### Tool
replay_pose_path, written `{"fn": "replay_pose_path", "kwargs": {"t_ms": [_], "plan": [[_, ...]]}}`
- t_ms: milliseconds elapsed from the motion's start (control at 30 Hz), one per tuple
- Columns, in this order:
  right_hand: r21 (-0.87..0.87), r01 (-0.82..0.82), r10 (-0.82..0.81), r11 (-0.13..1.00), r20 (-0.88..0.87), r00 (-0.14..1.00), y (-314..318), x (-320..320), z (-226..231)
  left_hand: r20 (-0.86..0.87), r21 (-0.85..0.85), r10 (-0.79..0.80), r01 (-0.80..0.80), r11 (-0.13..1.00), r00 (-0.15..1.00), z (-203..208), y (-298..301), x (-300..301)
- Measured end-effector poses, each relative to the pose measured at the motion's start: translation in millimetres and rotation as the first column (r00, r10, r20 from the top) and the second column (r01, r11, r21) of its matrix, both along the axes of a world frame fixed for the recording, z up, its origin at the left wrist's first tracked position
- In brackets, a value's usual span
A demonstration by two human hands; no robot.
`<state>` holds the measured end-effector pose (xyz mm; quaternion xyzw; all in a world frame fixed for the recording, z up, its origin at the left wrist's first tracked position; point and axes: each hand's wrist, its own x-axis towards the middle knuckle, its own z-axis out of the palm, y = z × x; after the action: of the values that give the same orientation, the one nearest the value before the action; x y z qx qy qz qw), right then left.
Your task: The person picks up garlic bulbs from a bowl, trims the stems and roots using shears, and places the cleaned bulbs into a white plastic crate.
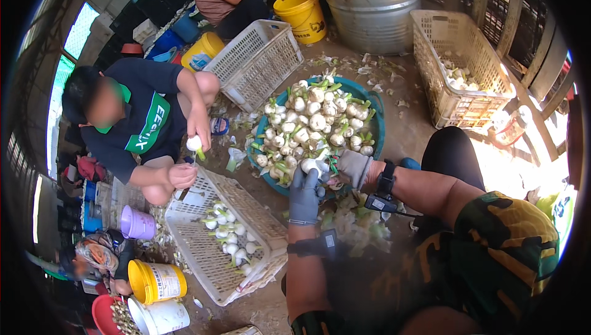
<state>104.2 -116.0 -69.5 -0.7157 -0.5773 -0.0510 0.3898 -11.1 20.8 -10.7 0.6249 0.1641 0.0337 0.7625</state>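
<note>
My left hand (304, 196), in a grey glove, is closed around a white garlic bulb (310, 164) at the near edge of a round teal tub (381, 113). Close beside it, my right hand (353, 168), also gloved, has its fingers closed on something thin with green on it. What that is, I cannot make out. Heaped garlic bulbs (316, 121) with short green stems fill the tub. Loose papery peelings (360, 227) lie on the ground below my hands.
A crate (269, 226) with trimmed bulbs stands left of the tub; another crate (458, 98) with garlic is at the right. An empty crate (258, 64), yellow bucket (300, 18) and metal vat (372, 18) stand behind. A person (141, 119) at left holds a bulb.
</note>
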Motion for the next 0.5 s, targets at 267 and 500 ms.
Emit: {"fn": "replay_pose_path", "kwargs": {"t_ms": [267,500], "plan": [[-0.249,0.182,-0.185,0.951,0.014,0.983,11.4,-26.4,0.6,0.092,0.566,0.293,-0.292,0.771,0.952,-33.7,24.1,7.3],[-0.511,0.094,-0.058,0.854,0.086,0.995,2.2,-33.7,34.6,0.146,0.073,0.184,-0.196,0.978,0.972,-39.7,16.0,1.6]]}}
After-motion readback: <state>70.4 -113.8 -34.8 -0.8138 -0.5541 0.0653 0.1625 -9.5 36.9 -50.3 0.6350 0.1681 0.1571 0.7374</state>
